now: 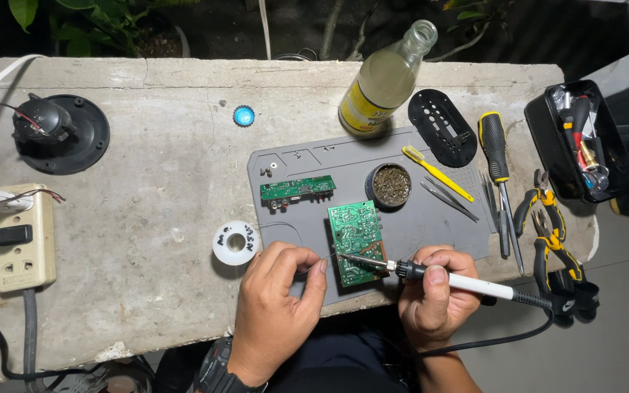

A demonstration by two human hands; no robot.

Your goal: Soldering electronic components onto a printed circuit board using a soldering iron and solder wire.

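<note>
My right hand (pixel 434 295) grips a white-handled soldering iron (pixel 467 284), whose tip rests on a green circuit board (pixel 357 240) lying on a grey work mat (pixel 402 233). My left hand (pixel 278 306) pinches a thin solder wire (pixel 327 256) and feeds it toward the same spot on the board. A spool of solder (pixel 235 242) sits just left of the mat. A second, narrow green board (pixel 297 190) lies higher on the mat.
On the concrete ledge stand a glass bottle (pixel 384 80), a round tin (pixel 389 185), a yellow tool (pixel 437 173), tweezers (pixel 449 199), screwdrivers (pixel 499 175), pliers (pixel 551 233), a black tool box (pixel 584 142), an oval black cover (pixel 442 127), a power strip (pixel 23 236), a black speaker (pixel 56 131) and a blue bottle cap (pixel 243 116).
</note>
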